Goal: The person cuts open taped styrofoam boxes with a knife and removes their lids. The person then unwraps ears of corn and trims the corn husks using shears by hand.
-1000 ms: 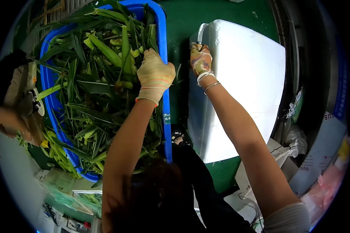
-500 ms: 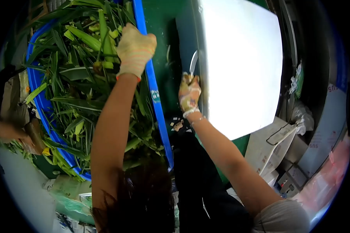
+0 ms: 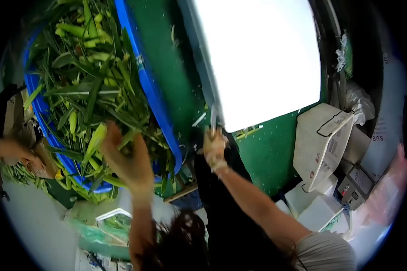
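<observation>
In the head view my left hand (image 3: 129, 160), gloved and smeared by motion, reaches over the near part of a heap of green corn husks (image 3: 81, 97). Its thumb and fingers are apart, close beside a pale green husked ear of corn (image 3: 94, 143); whether they touch it I cannot tell. The heap fills a big blue tub (image 3: 147, 88). My gloved right hand (image 3: 216, 147) is closed round the handle of a knife (image 3: 213, 115), blade pointing away from me, beside the near left corner of a large white box (image 3: 262, 58).
The green table (image 3: 271, 158) carries scraps. Another person's hand (image 3: 20, 156) is at the far left, above green pods (image 3: 20, 178). White foam boxes (image 3: 319, 210), a tilted crate (image 3: 323, 140) and a plastic bag (image 3: 362, 106) stand at right.
My left hand has come back from the tub's far right rim to its near part, its fingers now spread. My right hand with the knife has moved nearer my body. The view has shifted.
</observation>
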`<act>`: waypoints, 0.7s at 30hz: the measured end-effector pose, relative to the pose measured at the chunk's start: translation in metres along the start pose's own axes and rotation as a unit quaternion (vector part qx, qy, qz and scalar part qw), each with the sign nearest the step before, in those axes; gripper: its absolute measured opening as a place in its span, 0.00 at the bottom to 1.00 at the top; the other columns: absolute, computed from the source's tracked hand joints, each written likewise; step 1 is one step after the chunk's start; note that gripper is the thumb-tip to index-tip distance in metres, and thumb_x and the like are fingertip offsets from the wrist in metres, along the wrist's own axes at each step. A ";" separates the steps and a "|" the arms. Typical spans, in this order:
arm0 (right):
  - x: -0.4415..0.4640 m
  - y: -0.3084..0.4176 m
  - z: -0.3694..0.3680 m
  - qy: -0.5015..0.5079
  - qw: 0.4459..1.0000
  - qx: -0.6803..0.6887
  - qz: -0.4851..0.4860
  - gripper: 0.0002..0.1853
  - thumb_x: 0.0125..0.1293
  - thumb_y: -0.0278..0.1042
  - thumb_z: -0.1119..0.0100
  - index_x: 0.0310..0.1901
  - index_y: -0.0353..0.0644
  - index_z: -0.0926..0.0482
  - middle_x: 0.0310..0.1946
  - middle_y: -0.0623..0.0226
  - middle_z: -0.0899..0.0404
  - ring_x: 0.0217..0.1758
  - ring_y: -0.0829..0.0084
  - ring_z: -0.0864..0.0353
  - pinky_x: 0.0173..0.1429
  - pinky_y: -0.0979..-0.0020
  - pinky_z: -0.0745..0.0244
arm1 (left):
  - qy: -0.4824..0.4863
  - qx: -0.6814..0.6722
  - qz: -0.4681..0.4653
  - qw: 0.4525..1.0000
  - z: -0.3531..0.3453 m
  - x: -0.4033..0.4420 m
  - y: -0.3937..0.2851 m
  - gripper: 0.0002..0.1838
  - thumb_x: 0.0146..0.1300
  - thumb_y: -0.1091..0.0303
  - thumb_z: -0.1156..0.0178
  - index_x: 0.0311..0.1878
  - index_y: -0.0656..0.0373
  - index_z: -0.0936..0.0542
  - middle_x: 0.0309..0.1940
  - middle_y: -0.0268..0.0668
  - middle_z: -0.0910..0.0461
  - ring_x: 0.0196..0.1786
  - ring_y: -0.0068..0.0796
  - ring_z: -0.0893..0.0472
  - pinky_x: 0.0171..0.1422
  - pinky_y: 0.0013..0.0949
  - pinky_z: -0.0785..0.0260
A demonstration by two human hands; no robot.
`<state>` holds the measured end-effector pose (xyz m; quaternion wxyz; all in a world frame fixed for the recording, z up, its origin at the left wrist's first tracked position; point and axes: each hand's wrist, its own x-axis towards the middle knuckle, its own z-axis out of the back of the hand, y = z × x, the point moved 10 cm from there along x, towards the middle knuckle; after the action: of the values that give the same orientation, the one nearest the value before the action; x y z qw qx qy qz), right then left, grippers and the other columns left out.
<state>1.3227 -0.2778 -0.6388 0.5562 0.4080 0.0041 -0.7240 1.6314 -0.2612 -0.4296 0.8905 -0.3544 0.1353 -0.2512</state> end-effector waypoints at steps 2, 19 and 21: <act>-0.058 -0.109 0.007 -0.076 0.987 0.046 -0.131 0.09 0.63 0.38 0.42 0.35 0.44 0.29 0.28 0.59 0.23 0.25 0.66 0.24 0.27 0.65 0.30 | 0.086 -0.070 0.067 0.992 -0.013 -0.087 0.039 0.29 0.53 0.71 0.36 0.58 0.69 0.32 0.51 0.49 0.32 0.52 0.43 0.29 0.55 0.43 0.36; 0.161 -0.130 0.273 -0.132 0.953 0.270 -0.046 0.18 0.68 0.47 0.58 0.26 0.43 0.35 0.11 0.69 0.38 0.13 0.77 0.42 0.22 0.74 0.39 | 0.042 0.214 0.093 0.972 -0.098 -0.077 0.043 0.08 0.46 0.69 0.43 0.31 0.60 0.25 0.25 0.47 0.22 0.30 0.52 0.22 0.36 0.46 0.30; 0.148 -0.104 0.254 -0.113 0.910 0.377 -0.126 0.19 0.68 0.52 0.62 0.31 0.44 0.32 0.10 0.71 0.40 0.12 0.76 0.45 0.18 0.75 0.45 | 0.057 0.211 0.130 0.967 -0.098 -0.070 0.049 0.08 0.46 0.69 0.42 0.30 0.61 0.26 0.24 0.47 0.23 0.29 0.52 0.23 0.35 0.46 0.30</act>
<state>1.0823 -0.4741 -0.6042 0.2616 0.4989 -0.2810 -0.7770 1.5492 -0.2475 -0.5290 0.9610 -0.1232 0.1744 -0.1757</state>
